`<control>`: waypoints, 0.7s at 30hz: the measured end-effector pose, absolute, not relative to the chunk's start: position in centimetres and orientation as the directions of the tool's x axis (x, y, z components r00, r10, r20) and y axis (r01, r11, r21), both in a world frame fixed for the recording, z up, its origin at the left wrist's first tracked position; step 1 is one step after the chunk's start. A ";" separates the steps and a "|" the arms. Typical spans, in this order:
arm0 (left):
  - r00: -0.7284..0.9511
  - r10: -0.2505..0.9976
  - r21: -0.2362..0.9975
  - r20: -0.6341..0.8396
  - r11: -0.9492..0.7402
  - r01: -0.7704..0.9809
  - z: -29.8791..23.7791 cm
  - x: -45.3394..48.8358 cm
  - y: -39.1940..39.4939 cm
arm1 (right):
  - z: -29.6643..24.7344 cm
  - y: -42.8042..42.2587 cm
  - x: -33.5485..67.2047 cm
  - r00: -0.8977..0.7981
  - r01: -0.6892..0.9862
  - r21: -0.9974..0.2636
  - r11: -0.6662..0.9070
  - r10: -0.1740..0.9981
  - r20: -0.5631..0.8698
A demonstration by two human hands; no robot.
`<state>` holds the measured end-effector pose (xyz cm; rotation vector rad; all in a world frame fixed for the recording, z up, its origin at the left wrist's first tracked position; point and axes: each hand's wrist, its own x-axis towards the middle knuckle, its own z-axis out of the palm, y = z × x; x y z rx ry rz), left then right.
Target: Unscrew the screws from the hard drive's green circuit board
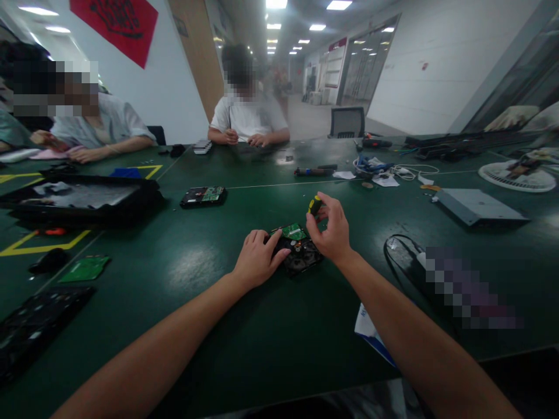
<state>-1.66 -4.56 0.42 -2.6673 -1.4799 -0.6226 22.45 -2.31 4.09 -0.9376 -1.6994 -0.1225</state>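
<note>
Green desk (pixel 271 343): well in from the middle of its near edge, the left hand (pixel 257 259), loosely spread, steadies a black device (pixel 301 259), and the right hand (pixel 331 227) pinches a yellow-and-black screwdriver (pixel 314 205). Firm left-hand pressure and an upright screwdriver should serve best.

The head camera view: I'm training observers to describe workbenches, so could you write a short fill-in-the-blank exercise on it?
1. The right hand holds a small black-and-____ tool handle.
2. The left hand touches a dark, open electronic device, which shows a circuit board coloured ____.
3. The flat grey box lies toward the picture's ____ edge.

Missing words: yellow; green; right.
</note>
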 end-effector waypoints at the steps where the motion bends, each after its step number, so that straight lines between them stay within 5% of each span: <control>1: 0.468 0.808 0.174 0.359 -0.550 0.817 0.4 -1.7 -4.5 | 4.1 -2.3 22.5 -0.043 0.640 -0.373 0.672 0.515 0.856; 21: 0.430 0.821 0.267 0.375 -0.540 0.798 0.8 -1.5 -5.0 | 4.3 -2.3 22.7 -0.014 0.664 -0.378 0.645 0.516 0.857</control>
